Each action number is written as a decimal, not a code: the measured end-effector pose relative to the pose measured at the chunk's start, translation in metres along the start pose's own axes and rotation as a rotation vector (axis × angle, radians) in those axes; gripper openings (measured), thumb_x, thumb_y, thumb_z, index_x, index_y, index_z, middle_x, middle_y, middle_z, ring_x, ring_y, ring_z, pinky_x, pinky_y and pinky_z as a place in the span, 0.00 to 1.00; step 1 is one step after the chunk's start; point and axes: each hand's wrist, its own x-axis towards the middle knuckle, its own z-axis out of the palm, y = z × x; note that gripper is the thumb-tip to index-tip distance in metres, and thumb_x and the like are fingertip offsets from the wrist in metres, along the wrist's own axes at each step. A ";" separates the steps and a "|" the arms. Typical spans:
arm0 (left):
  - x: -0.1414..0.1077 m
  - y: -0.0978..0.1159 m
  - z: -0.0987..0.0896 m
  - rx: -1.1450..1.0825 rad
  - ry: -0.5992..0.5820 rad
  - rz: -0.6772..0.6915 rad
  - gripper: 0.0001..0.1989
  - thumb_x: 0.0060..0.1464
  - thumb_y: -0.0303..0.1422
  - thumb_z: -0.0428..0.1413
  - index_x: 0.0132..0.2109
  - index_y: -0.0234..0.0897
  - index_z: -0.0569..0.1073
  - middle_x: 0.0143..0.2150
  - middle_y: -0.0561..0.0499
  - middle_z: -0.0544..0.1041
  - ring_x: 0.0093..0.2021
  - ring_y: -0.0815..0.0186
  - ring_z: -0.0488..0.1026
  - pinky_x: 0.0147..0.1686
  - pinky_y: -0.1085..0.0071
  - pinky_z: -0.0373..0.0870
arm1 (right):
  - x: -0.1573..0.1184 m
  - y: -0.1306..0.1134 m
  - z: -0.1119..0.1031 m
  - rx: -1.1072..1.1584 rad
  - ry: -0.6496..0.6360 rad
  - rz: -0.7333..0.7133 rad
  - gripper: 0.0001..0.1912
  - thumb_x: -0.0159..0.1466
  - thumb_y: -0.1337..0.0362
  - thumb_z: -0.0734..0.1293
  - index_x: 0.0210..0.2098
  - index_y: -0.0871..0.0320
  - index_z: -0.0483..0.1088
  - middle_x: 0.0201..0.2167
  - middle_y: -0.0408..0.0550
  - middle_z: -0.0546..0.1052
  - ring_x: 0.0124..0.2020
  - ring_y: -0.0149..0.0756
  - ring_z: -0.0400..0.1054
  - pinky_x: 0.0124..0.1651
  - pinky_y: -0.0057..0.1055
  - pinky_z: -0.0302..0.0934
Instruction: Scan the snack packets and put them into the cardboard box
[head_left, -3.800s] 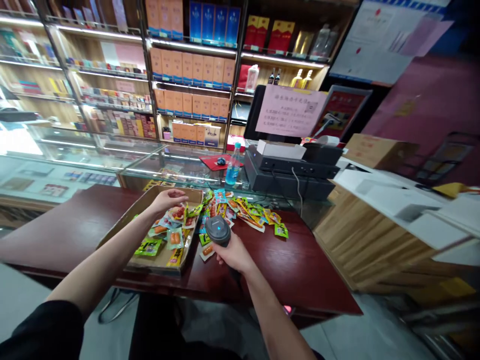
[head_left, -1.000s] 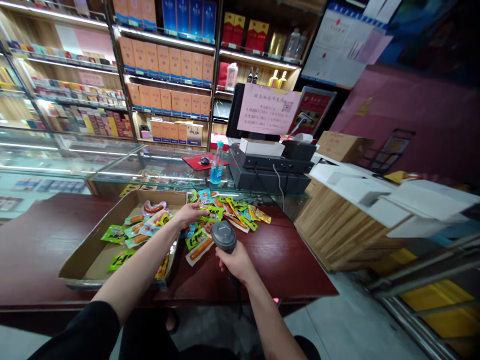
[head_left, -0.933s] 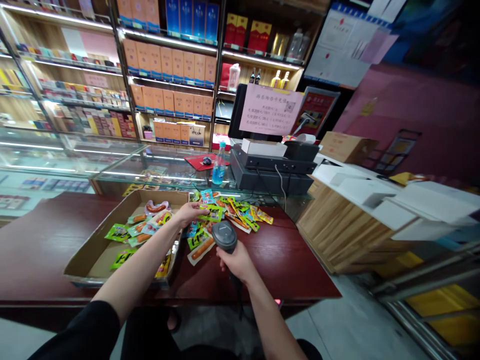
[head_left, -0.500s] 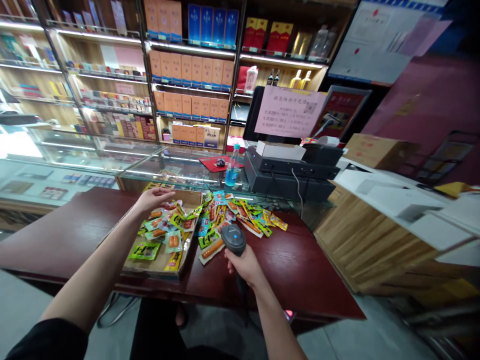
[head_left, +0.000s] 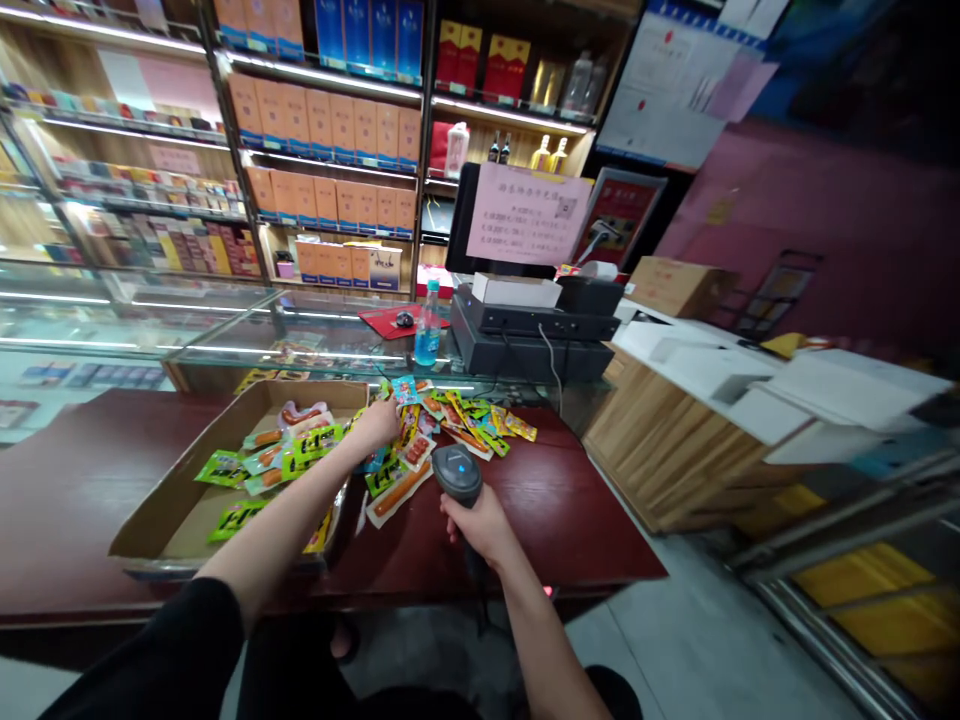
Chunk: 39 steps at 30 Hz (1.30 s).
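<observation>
My right hand (head_left: 476, 520) is wrapped round the handle of a dark barcode scanner (head_left: 457, 474), held above the front of the table. My left hand (head_left: 379, 424) reaches across the cardboard box's right side into a pile of snack packets (head_left: 450, 412). Its fingers point down at the packets; whether they grip one is hidden. The open cardboard box (head_left: 154, 505) holds several packaged sausages and green packets (head_left: 311, 445). A long packaged sausage (head_left: 401, 493) lies on the table between the box and the scanner.
A blue drink bottle (head_left: 427, 328) and a mouse on a red mat (head_left: 375, 322) stand on the glass counter. A monitor with a pink notice (head_left: 525, 215) sits behind the dark till (head_left: 525, 345). A wooden cabinet (head_left: 660, 440) is to the right.
My left hand has moved from above the box rightward to the loose pile. My right hand still holds the scanner. The camera view has shifted to the right.
</observation>
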 end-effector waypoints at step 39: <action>-0.001 0.002 0.044 -1.144 -0.441 -0.192 0.23 0.33 0.34 0.68 0.39 0.34 0.73 0.33 0.50 0.78 0.30 0.66 0.75 0.26 0.74 0.72 | 0.008 0.019 -0.005 -0.032 -0.002 0.037 0.07 0.55 0.62 0.65 0.27 0.61 0.69 0.12 0.40 0.69 0.11 0.29 0.63 0.15 0.23 0.58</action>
